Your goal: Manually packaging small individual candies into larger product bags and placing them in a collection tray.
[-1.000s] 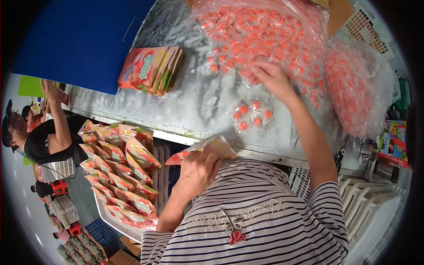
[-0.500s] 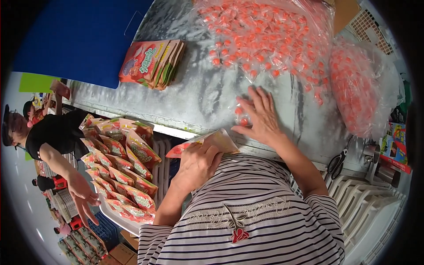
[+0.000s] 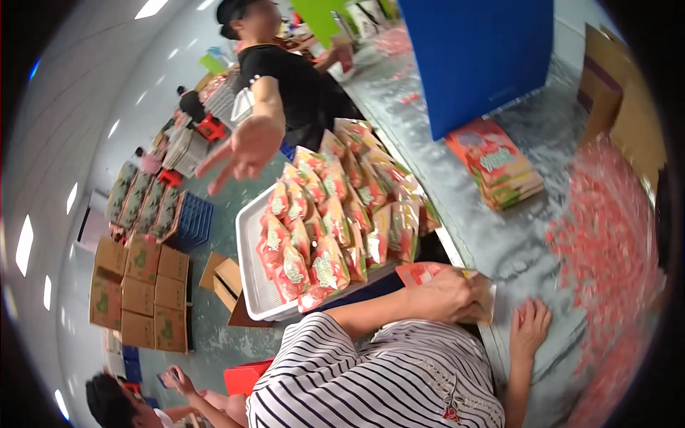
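My left hand (image 3: pixel 449 294) is closed on the upper part of a red and pink pouch (image 3: pixel 422 272), held at the table's front edge against my striped shirt. My right hand (image 3: pixel 531 327) rests palm down on the grey marbled table (image 3: pixel 499 242), its fingers slightly bent and apart. Whether any candy lies beneath it is hidden. To the right spreads a heap of red wrapped candies (image 3: pixel 606 250), partly blurred. A stack of flat pouches (image 3: pixel 496 164) lies farther back on the table.
Left of me, a white tray (image 3: pixel 250 267) holds several rows of filled pouches (image 3: pixel 332 221). A co-worker's hand (image 3: pixel 250 146) reaches out above its far side. A blue panel (image 3: pixel 485 64) stands on the table. Cardboard boxes (image 3: pixel 143 292) are stacked on the floor; another person sits at lower left.
The view has swung left, bringing the tray, floor and boxes into fuller sight. My left hand still grips the pouch. My right hand's fingers are less spread, and the two loose candies beside it no longer show.
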A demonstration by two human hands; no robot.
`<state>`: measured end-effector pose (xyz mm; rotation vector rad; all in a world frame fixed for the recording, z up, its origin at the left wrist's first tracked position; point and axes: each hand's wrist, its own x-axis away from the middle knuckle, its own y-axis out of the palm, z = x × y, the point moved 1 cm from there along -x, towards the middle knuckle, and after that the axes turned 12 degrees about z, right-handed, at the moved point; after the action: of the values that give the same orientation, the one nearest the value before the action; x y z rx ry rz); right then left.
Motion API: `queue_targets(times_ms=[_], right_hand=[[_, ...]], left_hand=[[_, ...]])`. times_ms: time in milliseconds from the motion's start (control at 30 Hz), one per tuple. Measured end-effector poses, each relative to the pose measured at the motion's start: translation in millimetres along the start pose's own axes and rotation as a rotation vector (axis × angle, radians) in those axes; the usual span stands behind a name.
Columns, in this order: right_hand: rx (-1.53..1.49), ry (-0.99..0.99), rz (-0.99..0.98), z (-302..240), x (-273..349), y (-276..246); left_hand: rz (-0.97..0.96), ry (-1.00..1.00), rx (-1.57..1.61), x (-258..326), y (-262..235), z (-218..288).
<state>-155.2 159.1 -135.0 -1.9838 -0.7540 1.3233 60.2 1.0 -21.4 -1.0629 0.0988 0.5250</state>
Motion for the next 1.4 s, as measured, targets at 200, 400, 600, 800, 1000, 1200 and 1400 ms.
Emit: queue_targets(times_ms=[200,400,600,800,1000,1200,1400], right_hand=[[-0.021,-0.053,-0.01,7.3,-5.6,15.2],[-0.444,0.388,-0.059,46.8,-22.4,21.9],[-1.085,0.59,-0.451,-33.9,-82.7,-50.3],[-0.918,0.493,-0.59,-47.3,-90.5,-64.0],[-0.759,0.261,-0.423,-39.2,-86.0,-61.5],[-0.385,0.132,-0.462,-33.1,-68.7,-58.3],[-0.233,0.301,-0.789,-4.5,-65.7,-62.3]], left_hand=[[0.035,-0.007,-0.01,3.5,-6.0,8.2],[-0.036,0.045,-0.069,-12.2,22.7,6.6],[-0.052,0.276,-0.158,-24.2,21.8,31.9],[0.1,0.333,-0.197,-22.9,53.3,25.9],[0.172,0.425,-0.19,-33.9,42.3,33.0],[0.037,0.519,-0.189,-27.9,67.3,56.2],[0.018,0.556,0.009,-39.6,78.5,57.2]])
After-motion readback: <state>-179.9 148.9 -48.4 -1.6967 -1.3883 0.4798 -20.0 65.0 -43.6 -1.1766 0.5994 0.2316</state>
